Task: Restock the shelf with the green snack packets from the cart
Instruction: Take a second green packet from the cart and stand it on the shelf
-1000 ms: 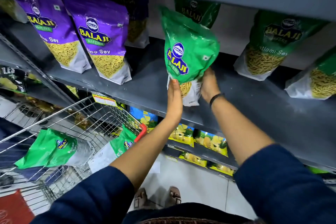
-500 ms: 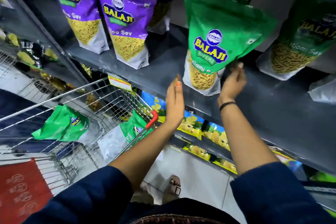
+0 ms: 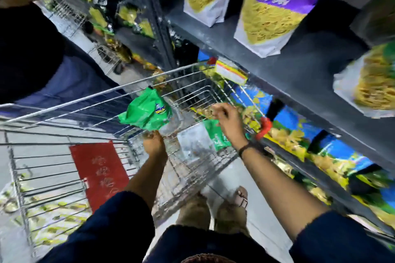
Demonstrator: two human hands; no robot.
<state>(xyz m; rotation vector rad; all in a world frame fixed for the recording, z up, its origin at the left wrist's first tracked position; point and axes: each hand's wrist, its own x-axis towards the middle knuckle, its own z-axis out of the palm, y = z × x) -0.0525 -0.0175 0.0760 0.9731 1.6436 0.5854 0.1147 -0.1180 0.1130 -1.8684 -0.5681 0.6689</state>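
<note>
A wire shopping cart (image 3: pixel 64 111) is standing on the pale aisle floor. The left hand (image 3: pixel 154 145) is gripping the lower end of a green snack packet (image 3: pixel 147 112), its length tilting up-left. The right hand (image 3: pixel 227 120) is hovering, fingers loosely curled, over a second green packet (image 3: pixel 214 139). Purple sev packets (image 3: pixel 271 13) are standing on the grey shelf (image 3: pixel 299 66).

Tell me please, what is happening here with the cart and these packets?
A person is restocking a shop shelf with snacks. Both hands are down in the wire cart. The left hand appears to grip the bottom of a green packet, though the picture is blurred. The right hand hovers over a second green packet with curled fingers; whether it grips is unclear. On the grey shelf above stand purple packets, and part of a green one shows at the right edge.
</note>
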